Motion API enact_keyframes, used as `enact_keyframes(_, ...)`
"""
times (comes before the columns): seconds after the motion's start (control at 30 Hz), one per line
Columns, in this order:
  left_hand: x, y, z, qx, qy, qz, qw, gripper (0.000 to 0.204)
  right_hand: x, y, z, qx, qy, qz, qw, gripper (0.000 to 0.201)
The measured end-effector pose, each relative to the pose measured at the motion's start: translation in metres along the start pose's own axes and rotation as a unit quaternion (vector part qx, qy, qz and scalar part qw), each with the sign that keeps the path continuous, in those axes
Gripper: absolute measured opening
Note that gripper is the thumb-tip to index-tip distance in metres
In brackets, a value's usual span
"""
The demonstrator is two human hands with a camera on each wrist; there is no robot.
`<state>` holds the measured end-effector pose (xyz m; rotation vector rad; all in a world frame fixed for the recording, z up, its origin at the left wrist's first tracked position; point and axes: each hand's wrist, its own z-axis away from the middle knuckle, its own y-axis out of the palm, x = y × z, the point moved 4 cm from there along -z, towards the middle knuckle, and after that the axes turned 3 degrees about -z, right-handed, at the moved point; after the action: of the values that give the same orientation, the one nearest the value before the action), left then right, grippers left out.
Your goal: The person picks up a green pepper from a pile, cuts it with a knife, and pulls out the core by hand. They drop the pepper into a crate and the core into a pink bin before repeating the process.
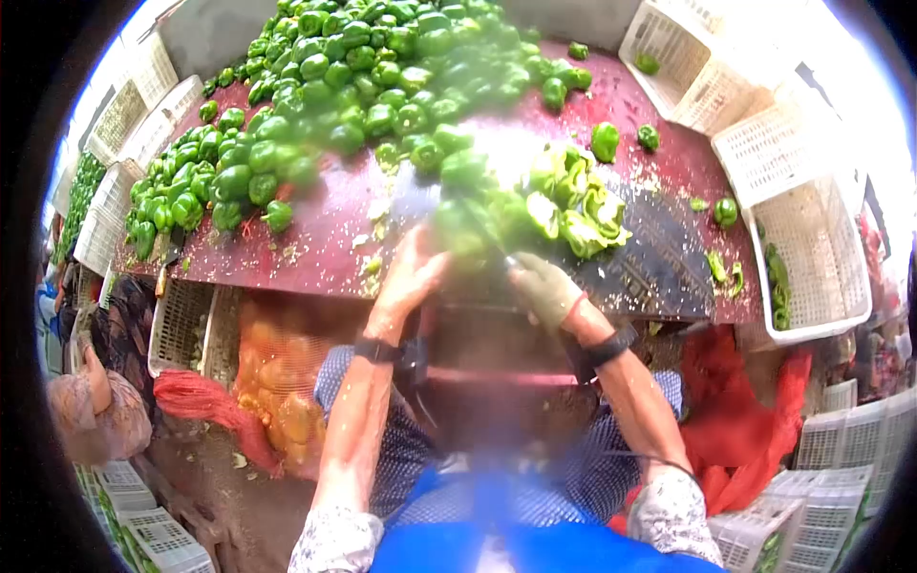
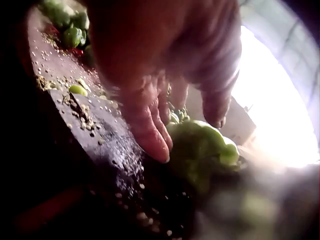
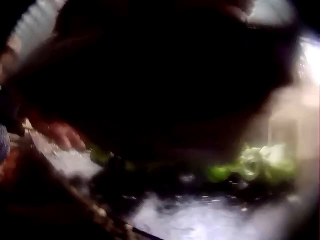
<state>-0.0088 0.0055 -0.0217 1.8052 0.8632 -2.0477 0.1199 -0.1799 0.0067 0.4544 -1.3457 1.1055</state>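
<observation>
Up close, the fingers (image 2: 150,131) of the left hand (image 1: 413,272) hang straight and loosely spread, released, their tips just above a green pepper (image 2: 200,145) that sits on the dark cutting board (image 1: 659,263); whether they touch it cannot be told. That pepper is blurred, so its long axis and which way its stem points cannot be made out. The right hand (image 1: 546,289), gloved, is curled as if round something at the near edge of the board, but motion blur hides what, so I cannot tell whether it grips anything. Just beyond both hands lies a small pile of cut pepper halves (image 1: 573,205), pale insides turned up. The board rests on a dark red table (image 1: 315,239) strewn with seeds and scraps, and a large heap of whole green peppers (image 1: 363,67) covers its far side. White plastic crates (image 1: 802,220) stand round the table, one at the right holding a few pepper pieces. Red mesh sacks (image 1: 745,420) lie on the ground below.
</observation>
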Motion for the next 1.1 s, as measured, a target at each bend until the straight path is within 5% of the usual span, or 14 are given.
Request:
enact_keyframes(0.07,0.015,0.006,-0.007,0.022,0.054,-0.026,0.998,0.063,0.015,0.008,0.012,-0.006,0.062,0.016,0.998,0.036)
enact_keyframes(0.17,0.017,0.013,-0.022,0.073,0.096,-0.019,0.993,0.063,0.008,-0.003,0.010,-0.024,0.029,0.011,0.999,0.032)
enact_keyframes(0.23,0.017,0.015,-0.035,0.067,0.082,-0.082,0.991,0.062,-0.010,-0.004,0.005,-0.018,-0.010,-0.116,0.993,0.034)
enact_keyframes(0.3,0.029,0.013,-0.054,0.063,-0.002,0.038,0.997,0.061,-0.018,-0.006,0.001,-0.012,-0.075,-0.186,0.980,0.046)
enact_keyframes(0.4,0.016,0.007,-0.067,0.072,-0.001,-0.104,0.992,0.057,0.005,-0.019,0.021,-0.062,-0.064,-0.057,0.994,0.044)
enact_keyframes(0.53,-0.001,-0.035,-0.115,0.018,0.111,-0.131,0.985,0.037,0.009,-0.047,0.042,-0.077,-0.062,-0.250,0.963,0.049)
enact_keyframes(0.63,-0.045,-0.050,-0.160,-0.043,0.231,-0.227,0.945,0.035,0.014,-0.065,0.053,-0.108,-0.019,-0.323,0.940,0.050)
enact_keyframes(0.73,-0.044,-0.040,-0.241,-0.021,0.260,-0.289,0.921,0.032,0.003,-0.076,0.052,-0.137,0.013,-0.347,0.928,0.051)
enact_keyframes(0.83,-0.055,-0.004,-0.300,0.023,0.319,-0.453,0.832,0.039,-0.005,-0.081,0.053,-0.145,0.037,-0.348,0.926,0.053)
enact_keyframes(0.97,-0.023,0.032,-0.332,0.084,0.095,-0.610,0.782,0.053,-0.017,-0.086,0.053,-0.117,0.058,-0.330,0.935,0.057)
enact_keyframes(1.03,-0.023,0.029,-0.336,0.077,0.092,-0.606,0.786,0.056,-0.021,-0.088,0.053,-0.108,0.048,-0.302,0.946,0.057)
enact_keyframes(1.1,-0.022,0.023,-0.334,0.067,0.047,-0.539,0.838,0.059,-0.022,-0.086,0.050,-0.122,0.049,-0.309,0.942,0.059)
